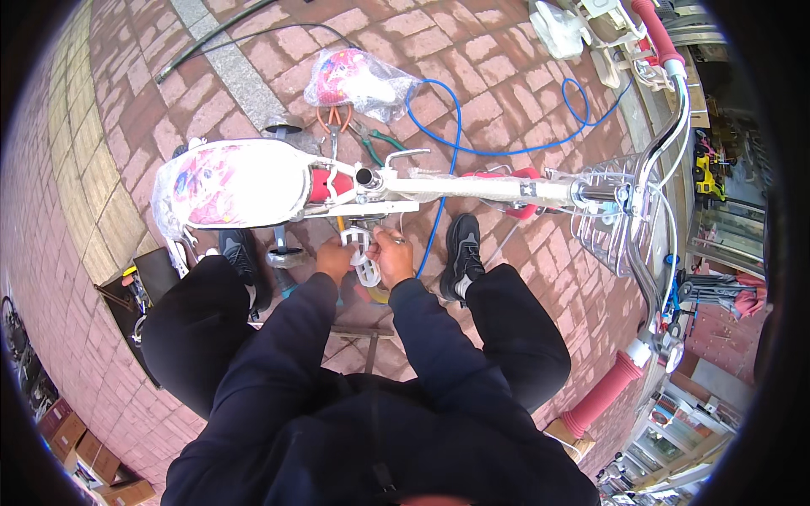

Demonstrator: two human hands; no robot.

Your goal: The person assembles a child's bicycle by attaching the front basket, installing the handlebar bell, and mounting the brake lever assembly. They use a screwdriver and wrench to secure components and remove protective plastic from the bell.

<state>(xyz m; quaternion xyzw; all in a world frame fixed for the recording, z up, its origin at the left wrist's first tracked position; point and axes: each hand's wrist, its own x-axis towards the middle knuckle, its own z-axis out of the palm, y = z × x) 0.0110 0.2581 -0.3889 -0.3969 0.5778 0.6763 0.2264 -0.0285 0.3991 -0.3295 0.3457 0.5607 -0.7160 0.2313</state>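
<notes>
Dark jacket (371, 443) filled my feed's near edge. At the near side of the bicycle (443, 187), the left hand (335, 258) gripped a white slotted piece (368, 272), likely steadying it; the right hand (394, 257) curled against its edge, its grip unclear to me. Training wheels (287, 258) apparently kept the bicycle upright; green-handled pliers (372, 150) lay beyond, on paving (506, 110).

Openwork piece (366, 271): white, slotted, rounded at the near end; I see it slanted, just beside the bicycle's near side; whether it's fastened, I can't tell from here.
Bicycle (485, 189): white frame, upright, lengthwise across my view.
Front: chrome handlebar (653, 295) at right, red grips (601, 395), wire basket (597, 232).
Rear: printed white panel (245, 181), clear plastic over it.
</notes>
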